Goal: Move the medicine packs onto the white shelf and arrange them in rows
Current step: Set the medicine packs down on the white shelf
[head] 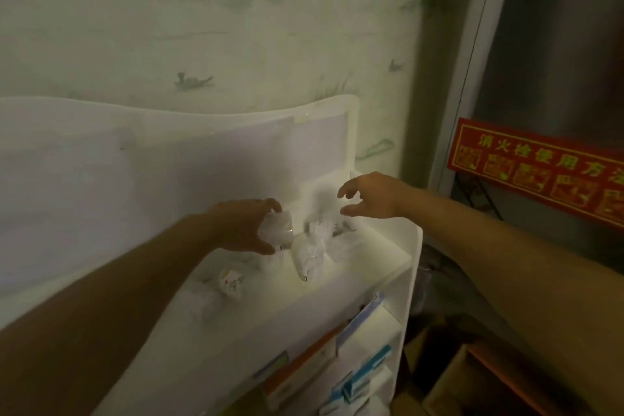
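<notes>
On top of the white shelf (371,267) lie several medicine packs in clear plastic bags. My left hand (243,226) is closed around one bagged pack (278,230) near the back of the shelf top. Just to its right another bagged pack (309,255) lies lengthwise, and a third bagged pack (341,243) sits further right. A small white pack with red marks (231,280) lies nearer to me on the left. My right hand (368,196) hovers open above the right-hand packs, fingers spread, holding nothing.
Lower shelf levels hold upright medicine boxes (304,371) in orange, blue and white. A white back panel (169,159) rises behind the shelf top against painted wallpaper. A red sign (537,172) and cardboard boxes (472,382) stand to the right.
</notes>
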The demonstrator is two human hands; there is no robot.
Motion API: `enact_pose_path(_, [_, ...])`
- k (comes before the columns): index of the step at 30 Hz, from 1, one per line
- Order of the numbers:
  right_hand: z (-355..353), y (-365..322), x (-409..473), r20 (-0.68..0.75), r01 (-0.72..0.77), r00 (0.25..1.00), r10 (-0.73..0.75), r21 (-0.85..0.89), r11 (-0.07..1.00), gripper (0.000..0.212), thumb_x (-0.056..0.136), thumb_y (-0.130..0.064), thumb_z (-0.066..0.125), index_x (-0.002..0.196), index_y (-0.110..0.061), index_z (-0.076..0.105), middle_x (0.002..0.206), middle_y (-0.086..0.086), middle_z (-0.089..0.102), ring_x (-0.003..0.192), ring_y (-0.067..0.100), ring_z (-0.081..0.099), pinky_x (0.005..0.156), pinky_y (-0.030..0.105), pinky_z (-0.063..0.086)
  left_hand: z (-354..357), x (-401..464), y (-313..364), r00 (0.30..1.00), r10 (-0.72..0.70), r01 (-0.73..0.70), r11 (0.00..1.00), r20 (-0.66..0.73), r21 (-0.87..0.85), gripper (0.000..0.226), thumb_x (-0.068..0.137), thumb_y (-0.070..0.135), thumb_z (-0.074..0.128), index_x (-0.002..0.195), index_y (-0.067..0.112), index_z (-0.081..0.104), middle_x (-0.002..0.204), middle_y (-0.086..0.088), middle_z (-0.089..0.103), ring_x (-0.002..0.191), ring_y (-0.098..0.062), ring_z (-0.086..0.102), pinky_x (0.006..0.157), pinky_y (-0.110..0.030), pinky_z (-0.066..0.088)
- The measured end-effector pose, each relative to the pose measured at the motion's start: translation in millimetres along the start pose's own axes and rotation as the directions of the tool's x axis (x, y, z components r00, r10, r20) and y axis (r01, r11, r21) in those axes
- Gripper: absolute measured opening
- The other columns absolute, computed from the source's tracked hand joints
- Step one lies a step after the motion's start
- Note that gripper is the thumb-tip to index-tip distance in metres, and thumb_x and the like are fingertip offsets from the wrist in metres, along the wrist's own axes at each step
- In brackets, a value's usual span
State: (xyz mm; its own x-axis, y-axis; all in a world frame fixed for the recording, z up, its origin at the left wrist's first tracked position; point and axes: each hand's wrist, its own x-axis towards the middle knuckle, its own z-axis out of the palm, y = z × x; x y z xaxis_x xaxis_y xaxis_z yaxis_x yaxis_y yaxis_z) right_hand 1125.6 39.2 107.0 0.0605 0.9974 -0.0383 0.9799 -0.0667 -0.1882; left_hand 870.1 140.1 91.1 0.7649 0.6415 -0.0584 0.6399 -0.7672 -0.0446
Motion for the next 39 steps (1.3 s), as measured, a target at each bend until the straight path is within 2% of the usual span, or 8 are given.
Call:
enact_pose_path(4, [6,28,8,0.032,0.018,0.999,-0.019,0.024,1.0,0.049,0.09,-0.049,0.059,0.133,-0.026,0.054,0.131,-0.002,0.059,0.112,0.018,0.058,0.099,0.035,0.048,8,15,17,0.999,-0.018,0.019,0.999,0.046,-0.034,0.081,0.072,0.051,0.075,0.139,0.032,0.034,0.139,0.005,0.05,0.118,-0.019,0.053,0.099,-0.038,0.046])
enact_pose_path(7, [14,36,15,0.059,0.047,0.997,-0.049,0.042,0.998,0.049,0.09,-0.049,0.059,0.134,-0.027,0.053,0.132,-0.002,0.058,0.114,0.017,0.057,0.099,0.032,0.046,18,10,17,0.986,-0.023,0.034,0.998,0.164,-0.061,0.081,0.073,0.048,0.076,0.14,0.033,0.032,0.141,0.006,0.047,0.123,-0.016,0.049,0.103,-0.035,0.042])
enact_pose_path(12, [33,26,28,0.089,0.107,0.989,-0.118,0.119,0.987,0.049,0.09,-0.047,0.061,0.134,-0.027,0.053,0.133,-0.002,0.057,0.11,0.016,0.06,0.098,0.032,0.048,38,-13,17,0.971,-0.058,0.062,0.998,0.232,-0.007,0.085,0.07,0.066,0.068,0.141,0.042,0.029,0.143,0.018,0.042,0.128,-0.01,0.045,0.105,-0.03,0.036])
enact_pose_path(19, [52,-14,57,0.101,0.227,0.963,-0.248,0.182,0.957,0.047,0.088,-0.046,0.064,0.13,-0.027,0.056,0.13,-0.001,0.057,0.109,0.019,0.059,0.083,0.031,0.056,51,-57,-1,0.97,-0.176,0.192,0.978,0.168,-0.083,0.09,0.066,0.074,0.063,0.142,0.043,0.027,0.141,0.023,0.042,0.127,-0.006,0.044,0.101,-0.025,0.037])
enact_pose_path(22, [58,-47,65,0.099,0.311,0.94,-0.328,0.155,0.938,0.046,0.089,-0.043,0.063,0.131,-0.024,0.056,0.13,-0.002,0.059,0.112,0.017,0.058,0.088,0.027,0.047,57,-86,-13,0.951,-0.236,0.259,0.961,0.201,-0.094,0.087,0.068,0.071,0.065,0.141,0.04,0.029,0.141,0.02,0.043,0.125,-0.007,0.046,0.099,-0.024,0.037])
enact_pose_path(26, [72,-87,73,0.108,0.382,0.911,-0.398,0.142,0.913,0.046,0.089,-0.044,0.063,0.13,-0.025,0.057,0.128,-0.002,0.061,0.11,0.015,0.058,0.092,0.029,0.045,73,-119,-28,0.936,-0.278,0.293,0.955,0.216,-0.039,0.084,0.069,0.067,0.067,0.14,0.04,0.03,0.141,0.019,0.044,0.123,-0.007,0.048,0.097,-0.025,0.039])
enact_pose_path(33, [99,-119,75,0.164,0.407,0.894,-0.417,0.092,0.909,0.046,0.089,-0.048,0.061,0.13,-0.029,0.056,0.129,-0.008,0.06,0.116,0.014,0.055,0.097,0.034,0.046,119,-120,-30,0.968,-0.244,0.247,0.967,0.061,-0.057,0.09,0.068,0.075,0.062,0.143,0.036,0.032,0.148,0.012,0.033,0.129,-0.012,0.039,0.105,-0.029,0.035])
enact_pose_path(39, [107,-116,70,0.17,0.393,0.9,-0.401,0.077,0.916,0.047,0.087,-0.047,0.062,0.13,-0.028,0.057,0.129,-0.007,0.06,0.114,0.014,0.056,0.097,0.035,0.046,132,-106,-26,0.965,-0.252,0.251,0.968,0.069,0.02,0.103,0.067,0.073,0.064,0.148,0.03,0.017,0.151,0.002,0.023,0.132,-0.02,0.031,0.108,-0.035,0.031])
